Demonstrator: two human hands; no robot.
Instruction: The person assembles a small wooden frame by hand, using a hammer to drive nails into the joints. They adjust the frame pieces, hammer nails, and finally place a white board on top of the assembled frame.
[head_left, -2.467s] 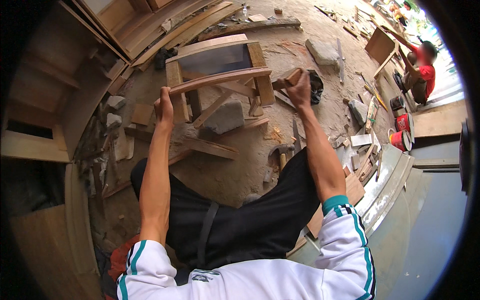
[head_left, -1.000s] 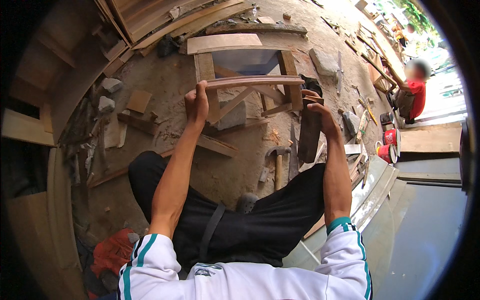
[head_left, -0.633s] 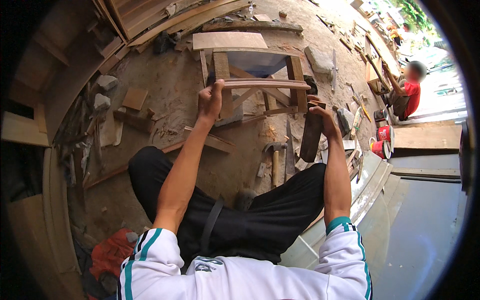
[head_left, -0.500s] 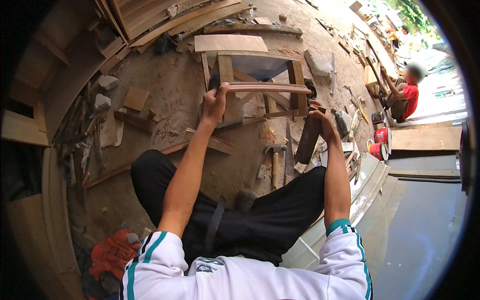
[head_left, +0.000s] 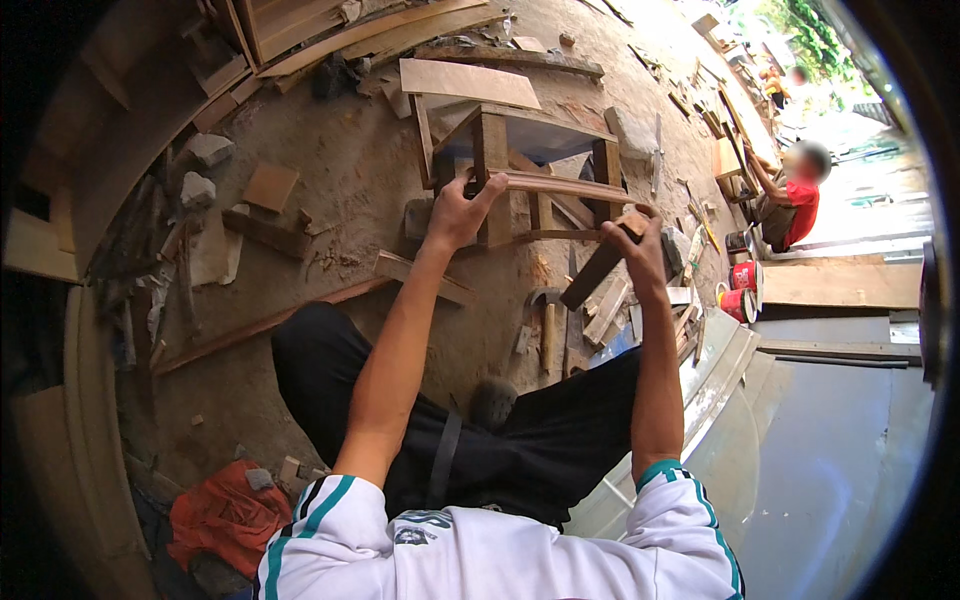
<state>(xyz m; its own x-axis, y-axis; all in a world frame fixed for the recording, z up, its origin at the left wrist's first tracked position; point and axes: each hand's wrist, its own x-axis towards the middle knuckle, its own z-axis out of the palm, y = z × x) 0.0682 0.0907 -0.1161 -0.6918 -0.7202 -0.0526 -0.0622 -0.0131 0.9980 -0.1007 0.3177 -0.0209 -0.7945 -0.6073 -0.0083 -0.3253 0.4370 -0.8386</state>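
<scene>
My left hand (head_left: 462,212) is closed around the left end of a reddish moulded wooden strip (head_left: 560,186). The strip runs across the front of a small wooden frame (head_left: 491,150) with upright legs and crossed braces. My right hand (head_left: 642,248) grips a dark wooden block (head_left: 592,273), which slants down to the left. That hand is at the strip's right end; whether its fingers touch the strip is hard to make out. Below the block, a claw hammer (head_left: 548,330) lies on the ground beside a long dark tool or strip.
A pale board (head_left: 470,82) leans behind the frame. Scrap wood (head_left: 270,238) and stones (head_left: 211,150) litter the ground at left. Red paint cans (head_left: 738,304) stand at right, near a crouching person in red (head_left: 803,205). An orange cloth (head_left: 228,515) lies lower left.
Both hands have shifted slightly; the strip now slopes down more to the right. The block in my right hand has swung to a flatter slant, its lower end toward the left.
</scene>
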